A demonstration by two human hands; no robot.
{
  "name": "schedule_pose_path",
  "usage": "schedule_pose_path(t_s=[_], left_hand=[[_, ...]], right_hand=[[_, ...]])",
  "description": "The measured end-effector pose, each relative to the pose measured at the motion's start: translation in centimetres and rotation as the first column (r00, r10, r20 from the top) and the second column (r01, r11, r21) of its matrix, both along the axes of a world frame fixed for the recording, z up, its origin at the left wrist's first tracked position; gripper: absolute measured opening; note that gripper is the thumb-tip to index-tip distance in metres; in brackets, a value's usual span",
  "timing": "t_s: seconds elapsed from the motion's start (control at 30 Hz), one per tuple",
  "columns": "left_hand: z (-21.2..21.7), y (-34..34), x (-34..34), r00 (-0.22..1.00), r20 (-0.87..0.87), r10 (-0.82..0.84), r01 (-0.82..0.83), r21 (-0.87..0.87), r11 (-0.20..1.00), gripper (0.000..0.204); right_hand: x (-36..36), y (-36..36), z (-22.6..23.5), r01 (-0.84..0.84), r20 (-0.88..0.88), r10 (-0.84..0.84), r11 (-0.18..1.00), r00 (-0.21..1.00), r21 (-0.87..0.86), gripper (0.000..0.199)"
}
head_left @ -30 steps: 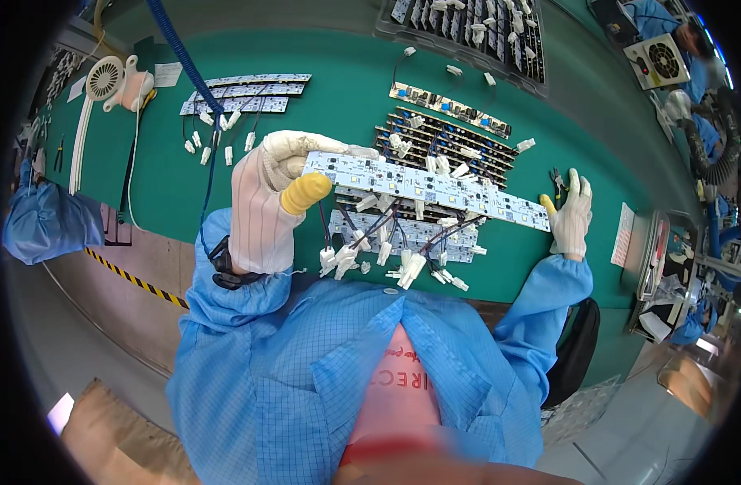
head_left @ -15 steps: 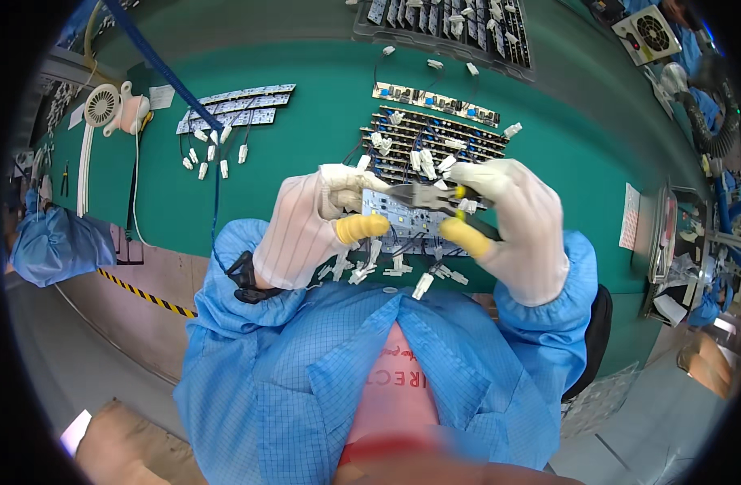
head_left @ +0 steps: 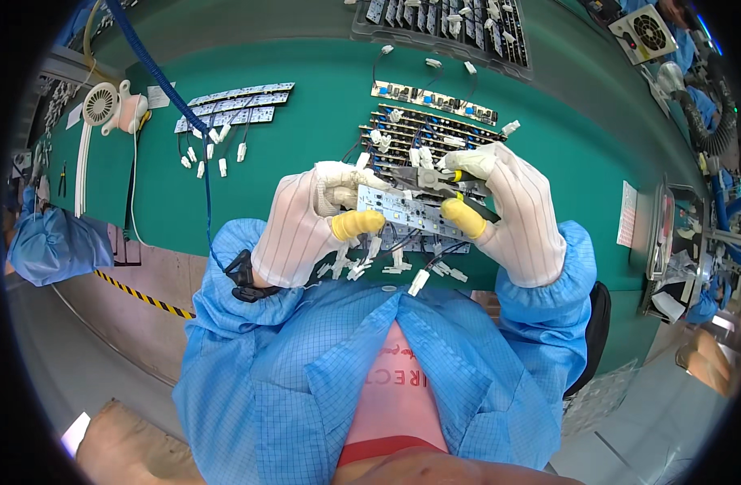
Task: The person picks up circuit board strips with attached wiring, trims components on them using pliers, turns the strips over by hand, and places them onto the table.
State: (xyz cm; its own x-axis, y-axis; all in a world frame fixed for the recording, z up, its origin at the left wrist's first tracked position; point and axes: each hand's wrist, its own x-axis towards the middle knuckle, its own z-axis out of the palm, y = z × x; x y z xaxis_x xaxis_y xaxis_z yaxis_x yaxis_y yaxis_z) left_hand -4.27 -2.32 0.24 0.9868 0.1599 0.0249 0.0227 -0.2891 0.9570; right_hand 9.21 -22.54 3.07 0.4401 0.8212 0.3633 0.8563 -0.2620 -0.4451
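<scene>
White pinstriped fabric gloves (head_left: pixel 306 222) with yellow fingertip caps (head_left: pixel 357 224); white LED circuit strip (head_left: pixel 407 212); green bench mat (head_left: pixel 306 105); blue checked smock sleeve (head_left: pixel 241 323) (yellow-black hazard tape (head_left: pixel 140 297) at bench edge).

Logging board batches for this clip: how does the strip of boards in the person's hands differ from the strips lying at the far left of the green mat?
The held strip is lifted off the mat, gripped by the left hand and right hand; the far-left strips lie flat, untouched. The held strip is single; the far-left strips form several rows. Both are white boards trailing wires with white connectors.
</scene>
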Motion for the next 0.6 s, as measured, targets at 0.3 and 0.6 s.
schedule_pose_path(t_s=[0.3,0.6], left_hand=[[-1.0,0.7,-0.8,0.998,-0.064,0.017,0.003,0.288,0.958,0.042],[-0.1,0.5,-0.3,0.99,0.028,0.136,-0.116,-0.366,0.924,0.052]], right_hand=[[-1.0,-0.6,0.5,-0.002,0.029,0.005,0.995,1.0,-0.102,0.048],[1.5,-2.0,-0.4,0.178,-0.311,-0.152,0.982,0.938,0.057,0.019]])
